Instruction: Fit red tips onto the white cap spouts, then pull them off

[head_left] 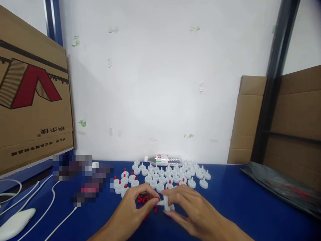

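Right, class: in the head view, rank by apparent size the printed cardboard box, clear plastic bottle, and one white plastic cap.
1. Printed cardboard box, nearer the camera.
2. Clear plastic bottle.
3. White plastic cap.

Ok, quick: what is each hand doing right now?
Left hand: fingers pinched at a small red piece, over the red pieces.
Right hand: closed on a white cap.

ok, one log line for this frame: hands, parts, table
left hand: over red tips | right hand: shut on white cap | table: white caps, water bottle lying behind
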